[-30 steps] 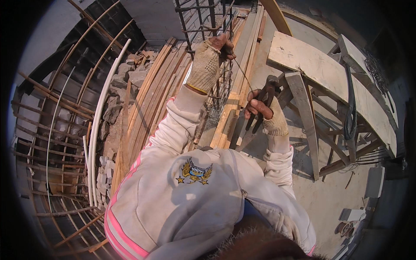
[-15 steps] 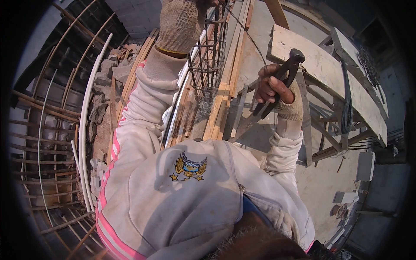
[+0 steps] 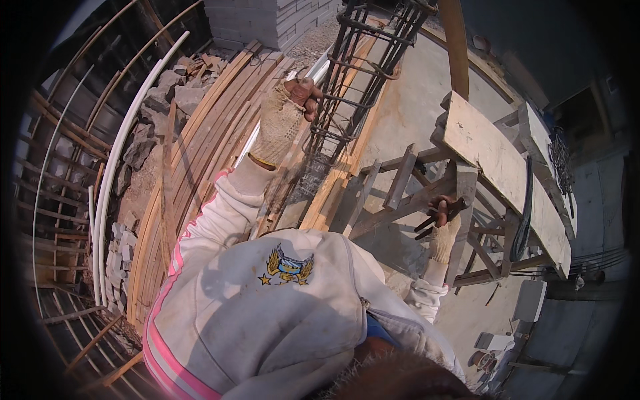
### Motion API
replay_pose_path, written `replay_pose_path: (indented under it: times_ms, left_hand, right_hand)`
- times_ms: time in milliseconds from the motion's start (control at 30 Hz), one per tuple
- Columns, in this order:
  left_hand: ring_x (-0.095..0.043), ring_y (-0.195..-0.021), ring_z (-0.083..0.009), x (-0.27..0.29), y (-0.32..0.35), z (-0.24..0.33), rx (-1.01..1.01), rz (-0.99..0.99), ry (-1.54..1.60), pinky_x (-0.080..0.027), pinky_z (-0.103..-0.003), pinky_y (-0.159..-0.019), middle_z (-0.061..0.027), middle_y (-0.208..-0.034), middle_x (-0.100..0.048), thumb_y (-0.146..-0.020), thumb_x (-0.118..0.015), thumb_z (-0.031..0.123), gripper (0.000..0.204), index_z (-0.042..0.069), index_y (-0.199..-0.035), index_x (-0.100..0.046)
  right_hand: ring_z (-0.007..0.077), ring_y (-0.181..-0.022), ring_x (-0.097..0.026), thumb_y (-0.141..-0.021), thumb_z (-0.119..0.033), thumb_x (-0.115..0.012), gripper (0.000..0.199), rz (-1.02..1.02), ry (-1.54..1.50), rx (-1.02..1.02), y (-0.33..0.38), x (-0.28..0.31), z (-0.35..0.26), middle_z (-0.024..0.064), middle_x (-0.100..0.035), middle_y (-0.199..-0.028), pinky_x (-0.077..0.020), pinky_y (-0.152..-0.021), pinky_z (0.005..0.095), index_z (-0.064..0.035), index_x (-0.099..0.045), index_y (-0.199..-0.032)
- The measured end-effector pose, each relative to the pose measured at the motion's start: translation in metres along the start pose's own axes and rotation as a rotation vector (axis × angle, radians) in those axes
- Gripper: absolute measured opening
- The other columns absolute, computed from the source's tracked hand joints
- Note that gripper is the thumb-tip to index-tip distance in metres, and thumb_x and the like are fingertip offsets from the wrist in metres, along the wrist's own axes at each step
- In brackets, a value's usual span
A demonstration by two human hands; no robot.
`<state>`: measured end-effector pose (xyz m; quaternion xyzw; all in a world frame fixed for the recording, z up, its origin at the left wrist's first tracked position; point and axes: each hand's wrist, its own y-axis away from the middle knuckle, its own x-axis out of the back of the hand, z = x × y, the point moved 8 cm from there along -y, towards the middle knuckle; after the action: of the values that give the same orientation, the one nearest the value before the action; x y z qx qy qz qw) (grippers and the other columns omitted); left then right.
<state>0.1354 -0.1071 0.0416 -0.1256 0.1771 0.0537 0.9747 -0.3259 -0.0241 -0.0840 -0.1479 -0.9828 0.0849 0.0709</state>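
We are holding our left hand [image 3: 293, 108] up just beside the rebar cage [image 3: 353, 75], on its left side. Its fingers are curling in narrow, and we cannot tell whether they are gripping anything or touching the bars. With our right hand [image 3: 443, 222] we are gripping the dark pincers [image 3: 456, 205], the fingers closing round them and the handles pointing toward the lower left. The pincers are showing against the legs of the bench [image 3: 490, 150], well apart from the cage. We are wearing pale gloves [image 3: 275, 133] that are leaving the fingertips bare, and a pale jacket [image 3: 267, 320] with pink stripes. Over the bench's edge, dark wire [image 3: 525, 220] is hanging. To the left of the cage, planks [image 3: 220, 123] are lying lengthwise; beyond them, rubble [image 3: 141, 141] is spreading and white pipes [image 3: 127, 147] are curving. Past the planks' far end, a block wall [image 3: 243, 23] is standing
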Motion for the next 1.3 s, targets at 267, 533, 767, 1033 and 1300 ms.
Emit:
replay_pose_path:
  times_ms: [267,533,767,1033,1300]
  left_hand:
    - [-0.060,-0.073,-0.0105,-0.091,0.021,-0.026,0.171,-0.327,-0.015,-0.049,-0.025,-0.067,-0.0028,-0.081,-0.066,-0.103,-0.064,0.038,0.037,0.001,-0.102,-0.073]
    - [-0.060,-0.071,-0.0056,-0.042,-0.021,-0.015,0.149,-0.293,0.022,-0.048,-0.021,-0.061,-0.0018,-0.083,-0.068,-0.102,-0.066,0.036,0.035,0.002,-0.096,-0.071]
    - [-0.066,-0.085,-0.0139,0.024,-0.074,-0.039,-0.063,-0.112,-0.323,-0.054,-0.027,-0.076,-0.0076,-0.098,-0.072,-0.104,-0.062,0.028,0.034,0.000,-0.122,-0.071]
    - [-0.064,-0.095,-0.0122,0.013,-0.120,-0.064,-0.190,-0.360,0.194,-0.052,-0.029,-0.090,-0.0036,-0.103,-0.072,-0.105,-0.063,0.031,0.035,-0.001,-0.118,-0.069]
    - [-0.062,-0.097,-0.0076,0.006,-0.136,-0.109,0.025,-0.373,0.327,-0.050,-0.023,-0.090,-0.0014,-0.107,-0.070,-0.095,-0.058,0.000,0.032,-0.001,-0.126,-0.065]
  right_hand:
    - [0.0054,-0.068,-0.055,-0.103,-0.022,-0.066,0.028,-0.275,0.105,0.150,-0.003,-0.188,-0.133,0.0017,-0.068,-0.084,-0.0396,-0.055,0.0233,-0.0005,-0.069,-0.121]
    - [0.0058,-0.063,-0.047,-0.100,-0.021,-0.067,0.025,-0.369,-0.043,0.068,-0.030,-0.257,-0.123,-0.0034,-0.055,-0.072,-0.0374,-0.056,0.0257,0.0006,-0.070,-0.112]
    - [0.0077,-0.060,-0.048,-0.099,-0.022,-0.068,0.030,-0.220,0.003,-0.021,-0.057,-0.251,-0.114,-0.0032,-0.053,-0.068,-0.0391,-0.055,0.0259,0.0053,-0.069,-0.111]
    - [0.0095,-0.059,-0.046,-0.099,-0.020,-0.068,0.029,-0.269,-0.089,-0.112,-0.062,-0.272,-0.079,-0.0018,-0.050,-0.068,-0.0401,-0.056,0.0266,0.0070,-0.066,-0.107]
    - [0.0089,-0.058,-0.046,-0.099,-0.017,-0.067,0.026,-0.247,0.011,-0.101,-0.072,-0.280,-0.082,-0.0011,-0.051,-0.069,-0.0401,-0.056,0.0277,0.0068,-0.065,-0.110]
